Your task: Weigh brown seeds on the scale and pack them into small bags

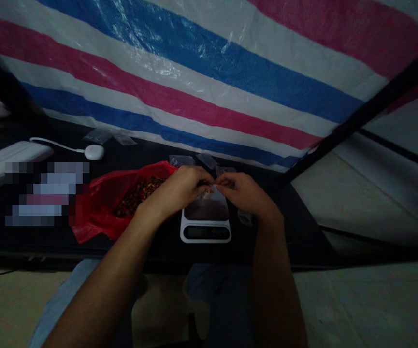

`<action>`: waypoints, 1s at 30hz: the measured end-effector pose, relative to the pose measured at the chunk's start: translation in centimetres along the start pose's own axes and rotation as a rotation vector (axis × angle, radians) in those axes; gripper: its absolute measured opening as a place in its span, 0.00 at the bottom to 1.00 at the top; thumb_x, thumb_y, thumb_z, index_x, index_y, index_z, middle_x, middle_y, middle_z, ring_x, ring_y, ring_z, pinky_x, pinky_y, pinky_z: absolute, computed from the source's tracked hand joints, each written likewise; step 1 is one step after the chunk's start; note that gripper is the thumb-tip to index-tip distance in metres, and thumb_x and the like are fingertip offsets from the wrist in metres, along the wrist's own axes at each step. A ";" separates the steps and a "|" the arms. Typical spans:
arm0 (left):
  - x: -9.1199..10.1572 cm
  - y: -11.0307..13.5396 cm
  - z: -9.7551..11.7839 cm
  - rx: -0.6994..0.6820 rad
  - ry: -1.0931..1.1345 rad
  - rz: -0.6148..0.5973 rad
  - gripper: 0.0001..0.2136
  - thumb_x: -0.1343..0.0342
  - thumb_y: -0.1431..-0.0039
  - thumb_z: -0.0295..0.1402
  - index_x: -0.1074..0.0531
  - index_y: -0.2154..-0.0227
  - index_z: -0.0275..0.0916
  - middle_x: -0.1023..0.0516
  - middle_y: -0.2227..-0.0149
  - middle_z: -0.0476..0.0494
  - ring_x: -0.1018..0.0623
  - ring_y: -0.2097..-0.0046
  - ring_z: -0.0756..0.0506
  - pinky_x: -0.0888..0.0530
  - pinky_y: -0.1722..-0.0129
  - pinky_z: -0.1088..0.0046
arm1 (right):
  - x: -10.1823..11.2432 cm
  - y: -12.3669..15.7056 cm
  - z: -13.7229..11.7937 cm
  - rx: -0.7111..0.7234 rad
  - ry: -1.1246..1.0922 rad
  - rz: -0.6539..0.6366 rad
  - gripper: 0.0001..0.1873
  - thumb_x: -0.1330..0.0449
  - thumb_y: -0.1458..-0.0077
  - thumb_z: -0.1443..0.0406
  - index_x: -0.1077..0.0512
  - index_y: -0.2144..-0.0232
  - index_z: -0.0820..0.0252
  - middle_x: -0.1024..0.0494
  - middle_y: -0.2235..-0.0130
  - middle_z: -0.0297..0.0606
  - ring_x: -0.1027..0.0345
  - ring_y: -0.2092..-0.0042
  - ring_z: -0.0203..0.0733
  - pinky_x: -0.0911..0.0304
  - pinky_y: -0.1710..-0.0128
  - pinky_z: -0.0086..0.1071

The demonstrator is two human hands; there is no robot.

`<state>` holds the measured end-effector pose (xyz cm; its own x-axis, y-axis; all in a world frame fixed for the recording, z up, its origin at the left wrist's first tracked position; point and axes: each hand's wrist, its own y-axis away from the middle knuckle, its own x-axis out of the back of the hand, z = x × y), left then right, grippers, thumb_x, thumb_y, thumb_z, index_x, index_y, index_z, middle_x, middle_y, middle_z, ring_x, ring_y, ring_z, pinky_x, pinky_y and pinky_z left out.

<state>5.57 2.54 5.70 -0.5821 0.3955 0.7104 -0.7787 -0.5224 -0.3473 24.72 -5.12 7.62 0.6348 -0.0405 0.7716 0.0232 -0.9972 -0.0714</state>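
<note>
Dim room. Far left on dark table (151, 153): white keyboard (6, 162), white mouse (94, 152) beside it. Next, red plastic bag (96, 208), open, brown bits (138, 193) inside. Left hand (178, 189) just right of bag, fingers pinched on small packet (209, 191). Right hand (245, 194) meets it fingertip to fingertip, pinching same packet. Packet held over white scale (206, 227); touching platform or not, cannot tell. Small clear bags (206, 159) lie behind hands. Striped tarp (209, 72) hangs behind table.

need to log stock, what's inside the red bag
Small reddish-brown pieces fill the open red bag. The left hand covers its right edge, and the dim light hides what they are.
</note>
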 end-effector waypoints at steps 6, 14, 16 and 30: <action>-0.7 -0.4 -0.1 0.001 -0.030 -0.016 0.12 0.44 0.36 0.27 0.18 0.56 0.39 0.15 0.54 0.40 0.18 0.52 0.40 0.25 0.49 0.64 | -0.1 0.3 0.0 -0.045 -0.017 -0.026 0.06 0.39 0.42 0.71 0.21 0.65 0.63 0.16 0.65 0.39 0.22 0.64 0.39 0.31 0.64 0.30; -0.5 -0.3 0.5 0.038 0.025 -0.009 0.14 0.42 0.38 0.25 0.19 0.52 0.41 0.15 0.52 0.43 0.18 0.51 0.41 0.25 0.49 0.67 | -0.4 0.1 -0.2 -0.033 0.012 -0.036 0.06 0.39 0.42 0.72 0.21 0.67 0.63 0.16 0.65 0.40 0.23 0.63 0.39 0.33 0.64 0.30; -0.7 -0.3 0.4 0.032 0.049 0.004 0.13 0.42 0.38 0.25 0.19 0.52 0.40 0.15 0.52 0.43 0.18 0.51 0.41 0.25 0.49 0.67 | -0.4 0.0 -0.3 -0.028 0.009 -0.024 0.05 0.39 0.42 0.72 0.21 0.67 0.63 0.16 0.65 0.40 0.23 0.64 0.39 0.33 0.64 0.30; -2.5 -0.9 -0.7 -0.093 0.089 0.113 0.19 0.44 0.36 0.24 0.28 0.43 0.37 0.20 0.44 0.39 0.21 0.43 0.41 0.25 0.43 0.64 | 0.0 -0.1 -0.2 0.032 -0.005 0.049 0.10 0.42 0.40 0.68 0.20 0.68 0.63 0.17 0.66 0.38 0.25 0.66 0.39 0.36 0.66 0.30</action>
<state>7.52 2.55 3.82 -0.6828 0.4058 0.6075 -0.7226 -0.4974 -0.4800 24.55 -5.06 7.73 0.6396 -0.0888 0.7636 0.0165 -0.9915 -0.1291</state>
